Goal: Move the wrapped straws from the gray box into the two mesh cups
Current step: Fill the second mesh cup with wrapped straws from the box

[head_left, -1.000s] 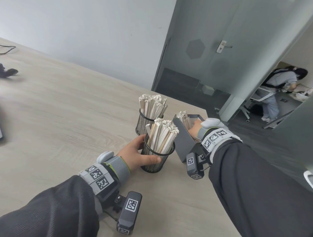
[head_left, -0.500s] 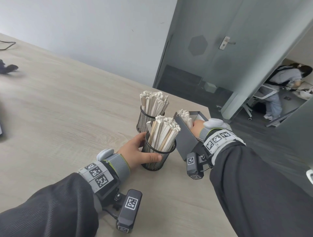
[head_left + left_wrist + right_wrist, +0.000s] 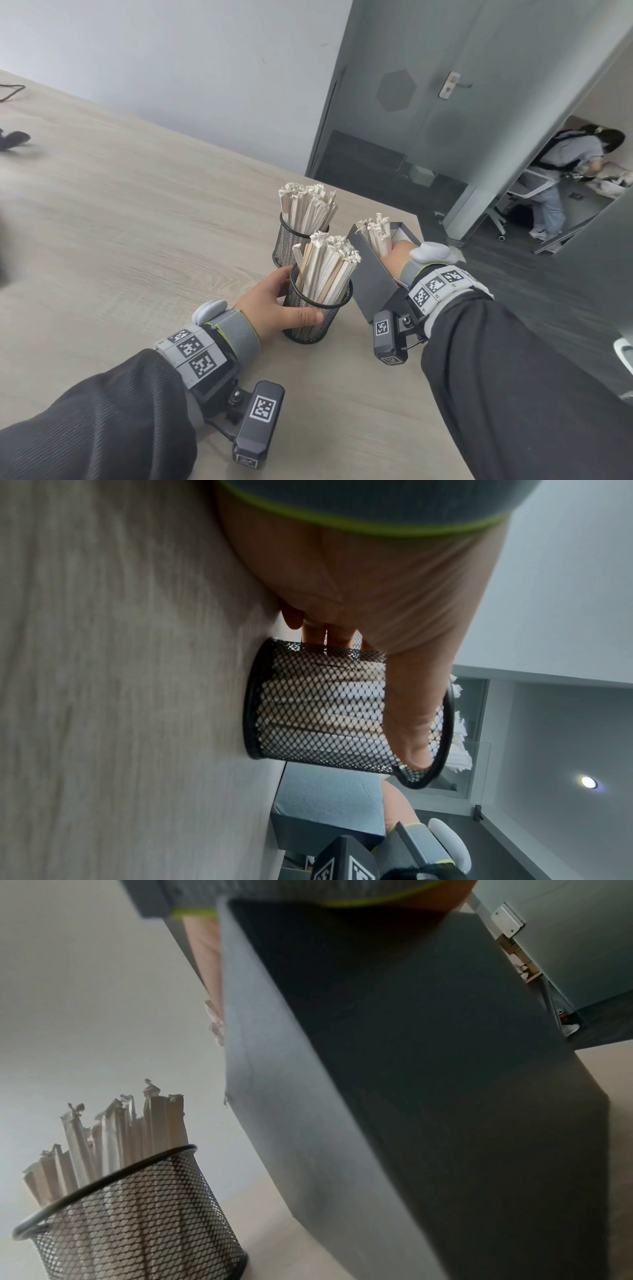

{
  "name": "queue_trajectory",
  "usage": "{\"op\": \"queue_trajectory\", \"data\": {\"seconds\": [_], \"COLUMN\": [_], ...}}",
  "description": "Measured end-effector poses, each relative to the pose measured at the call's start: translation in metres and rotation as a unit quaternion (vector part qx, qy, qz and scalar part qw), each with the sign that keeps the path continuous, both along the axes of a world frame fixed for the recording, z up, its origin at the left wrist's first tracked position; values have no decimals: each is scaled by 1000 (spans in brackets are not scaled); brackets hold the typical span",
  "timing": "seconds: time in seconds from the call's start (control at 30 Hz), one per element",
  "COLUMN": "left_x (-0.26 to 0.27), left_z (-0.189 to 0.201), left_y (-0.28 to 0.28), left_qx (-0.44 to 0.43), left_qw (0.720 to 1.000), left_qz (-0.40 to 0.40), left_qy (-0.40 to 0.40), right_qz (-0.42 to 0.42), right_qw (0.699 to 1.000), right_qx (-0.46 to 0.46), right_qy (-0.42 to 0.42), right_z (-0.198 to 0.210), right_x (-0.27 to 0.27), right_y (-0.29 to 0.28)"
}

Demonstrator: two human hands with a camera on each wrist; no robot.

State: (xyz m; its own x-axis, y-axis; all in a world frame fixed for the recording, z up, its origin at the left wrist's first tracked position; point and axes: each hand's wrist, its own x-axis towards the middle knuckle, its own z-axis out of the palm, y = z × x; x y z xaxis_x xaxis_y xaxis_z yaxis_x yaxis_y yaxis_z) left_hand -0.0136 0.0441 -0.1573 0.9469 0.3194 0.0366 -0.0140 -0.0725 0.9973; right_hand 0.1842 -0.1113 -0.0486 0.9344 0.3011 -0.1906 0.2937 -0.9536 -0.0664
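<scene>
My left hand (image 3: 274, 301) wraps the near black mesh cup (image 3: 317, 308), already packed. My right hand (image 3: 399, 255) reaches into the tilted gray cardboard box (image 3: 371, 274) just right of it, fingers hidden, grasp unclear; the last paper-wrapped straws (image 3: 375, 229) stand upright there, near the table's far corner.

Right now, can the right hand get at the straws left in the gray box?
Probably yes. The right hand is already inside the open, tilted gray box, beside the remaining straws. Its fingers are hidden, so a grip cannot be confirmed.
</scene>
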Motion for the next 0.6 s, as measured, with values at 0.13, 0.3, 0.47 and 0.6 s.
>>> {"op": "queue_trajectory", "data": {"seconds": [0.13, 0.3, 0.47, 0.6], "left_x": [1, 0, -1, -1], "left_z": [0, 1, 3, 3], "left_y": [0, 0, 0, 0], "left_qx": [-5, -12, -6, -12], "left_qw": [1000, 1000, 1000, 1000], "left_qz": [-5, -6, -8, -6], "left_qy": [-4, -9, -8, -9], "right_qz": [-21, -10, -8, -49], "right_qw": [999, 995, 981, 940], "right_qx": [50, 101, 190, 333], "right_qy": [3, 4, -44, -56], "right_z": [-3, 2, 12, 20], "right_x": [3, -3, -21, -31], "right_y": [-2, -1, -8, -12]}}
